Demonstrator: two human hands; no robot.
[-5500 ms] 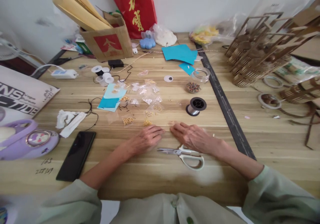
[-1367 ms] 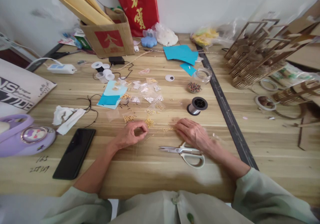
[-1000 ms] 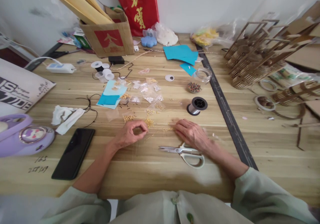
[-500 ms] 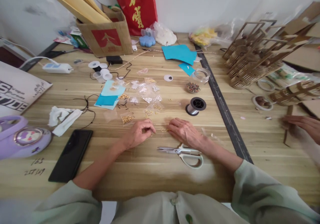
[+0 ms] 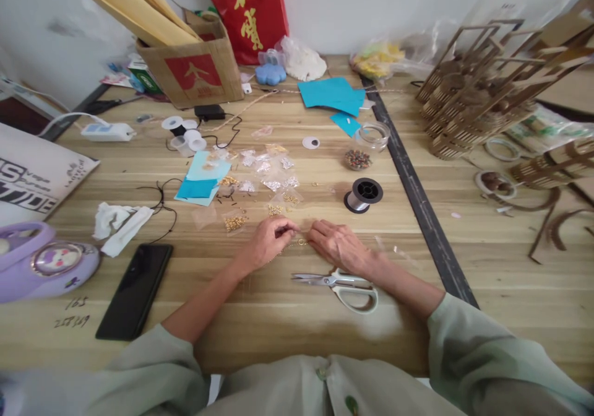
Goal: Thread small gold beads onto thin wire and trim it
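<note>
My left hand (image 5: pixel 269 241) is closed in a pinch just above the wood table, and whatever lies between its fingertips is too small to make out. A thin strand of gold beads (image 5: pixel 281 253) runs beneath that hand to a small gold ring (image 5: pixel 301 241) between the two hands. With fingers curled and pressed down, my right hand (image 5: pixel 338 242) rests beside the ring and grips the strand's right end, its fingertips partly hidden. Scissors (image 5: pixel 334 280) with pale handles lie below my right hand, blades pointing left. A spool of clear thread (image 5: pixel 364 195) stands beyond it.
Small bags of gold beads (image 5: pixel 235 223) and silver findings lie ahead. A bowl of mixed beads (image 5: pixel 357 159) sits further right. On the left are a black phone (image 5: pixel 134 292), tissues (image 5: pixel 125 224) and a purple case (image 5: pixel 51 261). Wooden baskets (image 5: pixel 464 106) stand at right.
My left hand's fingertips have moved slightly right and up, closer to my right hand. At the far right, another person's hand has left the view, and brown curved strips now show there.
</note>
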